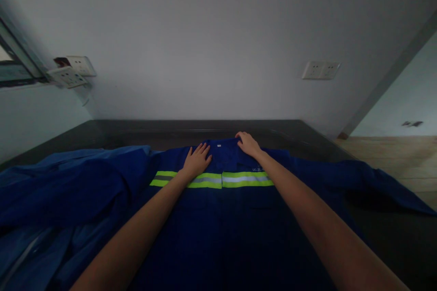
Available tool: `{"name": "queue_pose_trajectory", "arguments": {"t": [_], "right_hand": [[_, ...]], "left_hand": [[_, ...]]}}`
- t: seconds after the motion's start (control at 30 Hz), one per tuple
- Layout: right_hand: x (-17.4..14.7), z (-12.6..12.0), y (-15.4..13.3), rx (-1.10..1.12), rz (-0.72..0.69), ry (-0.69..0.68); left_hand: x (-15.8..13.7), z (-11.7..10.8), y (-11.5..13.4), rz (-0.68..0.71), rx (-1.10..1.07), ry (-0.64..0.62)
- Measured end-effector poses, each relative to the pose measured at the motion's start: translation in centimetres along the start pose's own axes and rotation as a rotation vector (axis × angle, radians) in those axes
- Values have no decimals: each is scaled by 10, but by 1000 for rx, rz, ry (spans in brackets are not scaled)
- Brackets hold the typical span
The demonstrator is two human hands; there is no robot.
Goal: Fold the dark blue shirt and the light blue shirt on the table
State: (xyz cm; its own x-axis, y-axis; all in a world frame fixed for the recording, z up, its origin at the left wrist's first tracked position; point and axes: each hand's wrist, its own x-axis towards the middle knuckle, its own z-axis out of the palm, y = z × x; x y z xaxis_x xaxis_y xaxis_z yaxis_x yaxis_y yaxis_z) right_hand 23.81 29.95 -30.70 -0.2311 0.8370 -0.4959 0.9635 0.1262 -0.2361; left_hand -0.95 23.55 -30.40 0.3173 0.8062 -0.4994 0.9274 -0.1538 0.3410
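Observation:
A dark blue work jacket (218, 218) lies spread out, front side up, with its collar toward the wall. A yellow-green and silver reflective stripe (246, 179) crosses its chest, and a small white label shows inside the collar. My left hand (198, 160) rests flat on the jacket beside the collar, fingers stretched out. At the collar's right side, my right hand (248, 144) curls its fingers over the collar edge. One sleeve (372, 177) reaches out to the right.
The dark tabletop (280, 134) meets a pale wall behind. More blue clothing (23, 245) is heaped on the left. Sockets (321, 70) sit on the wall at right, and a power strip (68, 76) hangs at left. Light floor (392, 154) shows beyond the table's right edge.

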Motion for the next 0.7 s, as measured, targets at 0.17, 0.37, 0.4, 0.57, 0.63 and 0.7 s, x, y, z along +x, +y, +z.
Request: {"name": "queue_pose_trajectory", "arguments": {"t": [0.17, 0.37, 0.4, 0.57, 0.63, 0.7], "right_hand": [[-11, 22, -6, -13, 84, 114], [-13, 21, -8, -24, 120, 174], [-14, 18, -10, -19, 110, 199], [-25, 6, -21, 124, 77, 312], [-31, 8, -26, 169, 60, 266], [-36, 14, -32, 174, 73, 152]], "left_hand": [[-1, 0, 0, -2, 9, -5], [-3, -2, 0, -8, 16, 0], [-3, -2, 0, -9, 13, 0], [-2, -2, 1, -18, -9, -5], [-1, -3, 1, -18, -17, -6], [-2, -3, 0, -20, -21, -4]]}}
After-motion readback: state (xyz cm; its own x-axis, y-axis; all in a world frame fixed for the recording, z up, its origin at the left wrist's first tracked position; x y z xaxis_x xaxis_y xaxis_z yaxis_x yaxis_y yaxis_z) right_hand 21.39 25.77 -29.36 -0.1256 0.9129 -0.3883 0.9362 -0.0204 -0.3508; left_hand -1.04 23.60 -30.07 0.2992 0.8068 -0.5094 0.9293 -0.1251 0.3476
